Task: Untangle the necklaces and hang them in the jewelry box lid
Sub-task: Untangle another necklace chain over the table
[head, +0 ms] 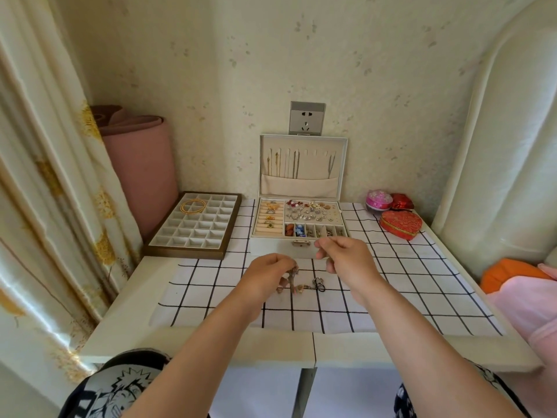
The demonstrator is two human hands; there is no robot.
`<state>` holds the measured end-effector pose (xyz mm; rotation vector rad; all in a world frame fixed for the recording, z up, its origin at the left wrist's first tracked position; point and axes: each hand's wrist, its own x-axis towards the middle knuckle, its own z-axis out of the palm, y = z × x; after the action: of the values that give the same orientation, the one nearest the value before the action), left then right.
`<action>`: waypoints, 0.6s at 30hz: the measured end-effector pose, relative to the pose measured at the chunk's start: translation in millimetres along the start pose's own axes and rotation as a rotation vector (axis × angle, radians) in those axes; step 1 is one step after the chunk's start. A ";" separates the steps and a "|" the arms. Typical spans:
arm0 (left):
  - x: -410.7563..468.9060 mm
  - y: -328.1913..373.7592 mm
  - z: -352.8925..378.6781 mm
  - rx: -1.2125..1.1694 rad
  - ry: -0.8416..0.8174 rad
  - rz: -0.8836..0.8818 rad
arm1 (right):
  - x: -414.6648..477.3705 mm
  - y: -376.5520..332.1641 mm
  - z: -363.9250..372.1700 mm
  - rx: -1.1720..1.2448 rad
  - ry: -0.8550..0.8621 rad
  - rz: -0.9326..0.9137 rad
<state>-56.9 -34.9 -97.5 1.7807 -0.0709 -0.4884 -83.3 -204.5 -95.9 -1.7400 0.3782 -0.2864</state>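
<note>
A tangle of necklaces (297, 285) with small pendants and rings lies on the checked cloth at the table's middle. My left hand (266, 271) pinches part of the tangle and lifts it slightly. My right hand (343, 256) is raised just in front of the white jewelry box (280, 248), its fingertips pinched together as if on a fine chain, too thin to make out. The box's upright lid (303, 165) has several chains hanging from its hooks, mostly on the left side, above a fabric pocket.
A compartment tray (193, 229) holding gold bangles sits at the left. Heart-shaped red boxes (400, 224) and a pink round box (378, 201) stand at the back right. A rolled pink mat and a curtain flank the left; orange and pink cloth lies at the right edge.
</note>
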 end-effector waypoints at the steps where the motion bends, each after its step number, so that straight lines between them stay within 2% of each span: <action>1: 0.3 0.4 -1.2 -0.028 0.013 0.020 | -1.5 -1.5 -2.1 -0.017 -0.041 -0.002; 7: 1.8 2.2 -3.7 -0.092 -0.018 0.043 | -9.0 -2.7 2.4 -0.134 -0.269 0.033; 11: 2.3 1.8 -5.1 -0.080 -0.061 0.068 | -8.5 1.7 10.1 -0.166 -0.263 0.010; 15: 1.6 3.3 -8.0 -0.123 -0.102 0.070 | -9.5 4.0 10.2 -0.184 -0.334 0.014; 18: 2.9 5.6 -9.5 -0.105 -0.071 0.027 | -9.9 2.8 11.9 -0.183 -0.307 -0.016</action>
<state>-49.6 -28.6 -91.3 1.6582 -0.1165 -0.5268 -88.0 -190.3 -100.9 -1.9322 0.1704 0.0072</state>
